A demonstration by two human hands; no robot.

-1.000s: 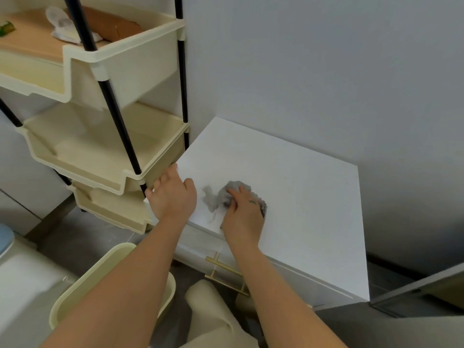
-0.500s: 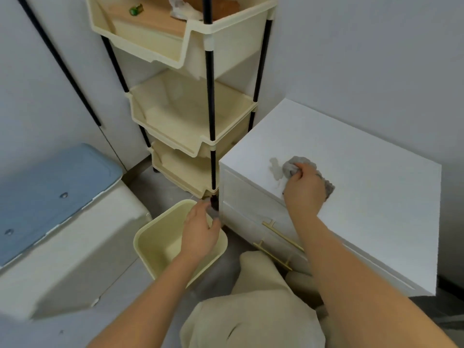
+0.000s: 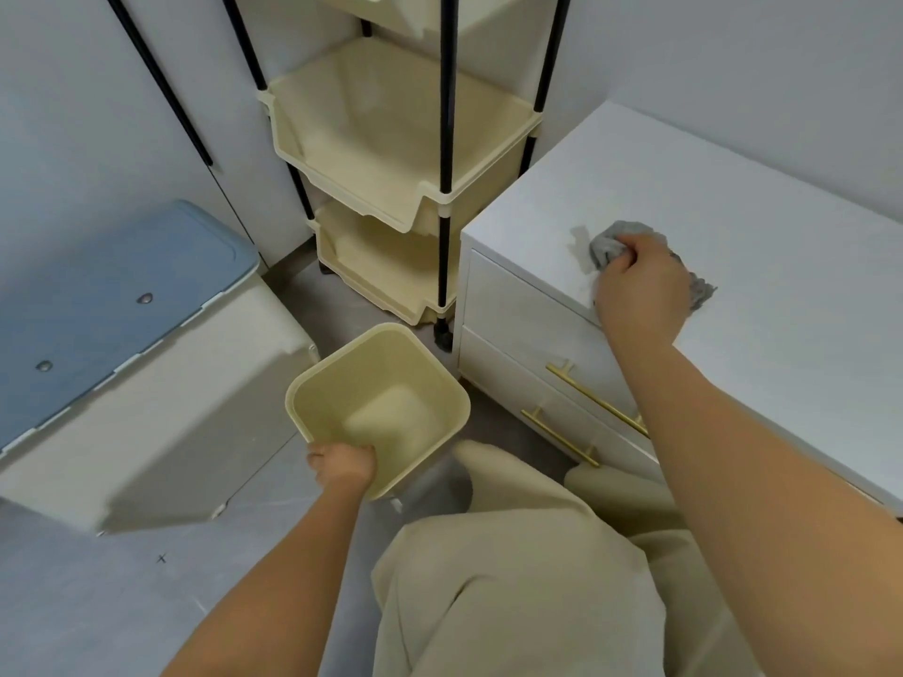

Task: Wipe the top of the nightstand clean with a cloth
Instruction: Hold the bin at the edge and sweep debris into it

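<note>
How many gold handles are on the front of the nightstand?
2: the upper handle, its far end hidden behind the right forearm, and the lower handle just below it.

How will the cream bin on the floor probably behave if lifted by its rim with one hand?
Probably light: the bin looks like thin plastic and nothing shows inside it. It should stay stiff, since its walls hold a squared shape. Gripped by the left hand at one edge only, it may tilt away.
</note>
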